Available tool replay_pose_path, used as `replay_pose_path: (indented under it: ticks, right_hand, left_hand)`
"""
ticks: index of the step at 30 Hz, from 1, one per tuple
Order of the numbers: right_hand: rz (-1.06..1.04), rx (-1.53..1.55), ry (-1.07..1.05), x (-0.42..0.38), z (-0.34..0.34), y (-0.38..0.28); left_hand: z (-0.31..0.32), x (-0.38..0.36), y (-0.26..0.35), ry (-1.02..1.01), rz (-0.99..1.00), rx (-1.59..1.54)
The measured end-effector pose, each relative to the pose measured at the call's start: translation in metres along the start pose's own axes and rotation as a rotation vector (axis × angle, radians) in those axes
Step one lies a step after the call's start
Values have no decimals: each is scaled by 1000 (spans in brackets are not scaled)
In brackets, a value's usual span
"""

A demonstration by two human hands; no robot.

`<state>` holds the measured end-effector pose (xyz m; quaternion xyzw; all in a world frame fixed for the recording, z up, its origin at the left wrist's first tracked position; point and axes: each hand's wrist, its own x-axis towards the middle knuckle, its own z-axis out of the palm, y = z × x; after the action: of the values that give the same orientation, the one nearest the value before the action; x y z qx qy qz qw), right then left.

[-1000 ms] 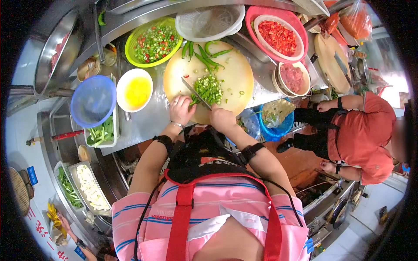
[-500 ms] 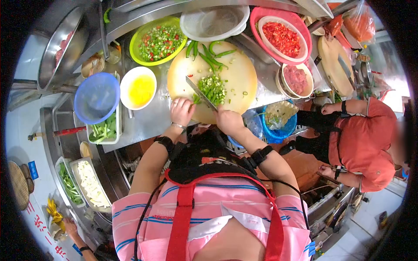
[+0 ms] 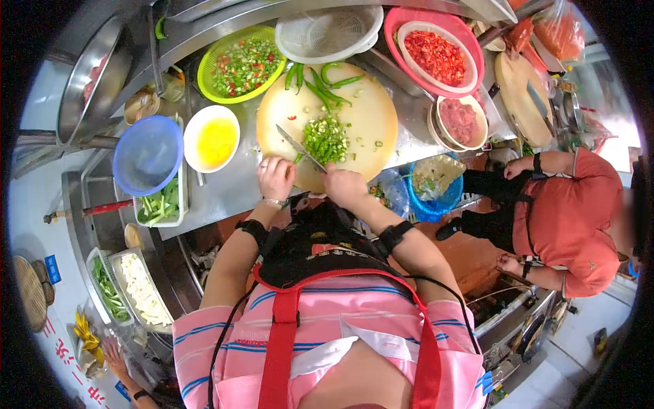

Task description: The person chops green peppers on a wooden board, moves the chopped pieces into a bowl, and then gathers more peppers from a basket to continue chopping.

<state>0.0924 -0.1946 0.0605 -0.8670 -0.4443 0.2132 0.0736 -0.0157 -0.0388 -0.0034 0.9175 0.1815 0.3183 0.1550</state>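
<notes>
My right hand (image 3: 346,187) is closed round the handle of a knife (image 3: 300,147), whose blade points up and left over the round cutting board (image 3: 375,112). Chopped green peppers (image 3: 325,140) lie in a heap against the blade's right side. Near the board's lower left edge is my left hand (image 3: 276,178), fingers bent and pressed together beside a short green piece; what they hold, if anything, is too small to name. Whole green peppers (image 3: 320,88) rest at the top of the board.
Around the board stand a green basket (image 3: 204,75) of chopped peppers, a pink basin (image 3: 390,31) with red peppers, a bowl of yellow liquid (image 3: 216,143), a blue bowl (image 3: 148,155) and a meat bowl (image 3: 462,123). A co-worker (image 3: 569,221) stands right; another person's hand (image 3: 114,356) shows lower left.
My left hand has shifted slightly left and down, away from the pepper heap. The knife tip has moved a little left. The hand at lower left has opened away from the yellow thing.
</notes>
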Motion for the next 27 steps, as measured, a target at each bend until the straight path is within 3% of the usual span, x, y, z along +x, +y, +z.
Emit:
replay_pose_path:
  ticks: [15, 17, 21, 23, 25, 27]
  right_hand:
    - [-44, 36, 14, -4, 6, -7]
    - [-40, 64, 19, -4, 1, -2]
    - [181, 230, 211, -34, -18, 47]
    - [335, 328, 197, -47, -15, 91]
    - [317, 526, 412, -61, -1, 129]
    - [544, 906, 169, -76, -32, 125]
  left_hand:
    - [-3, -5, 4, 44, -34, -18]
    - [-3, -5, 7, -43, -137, 27]
    - [9, 6, 14, -73, -166, -27]
    - [8, 33, 34, -249, -98, -117]
    - [17, 49, 40, -363, -31, -46]
    - [32, 61, 43, -478, 38, 23]
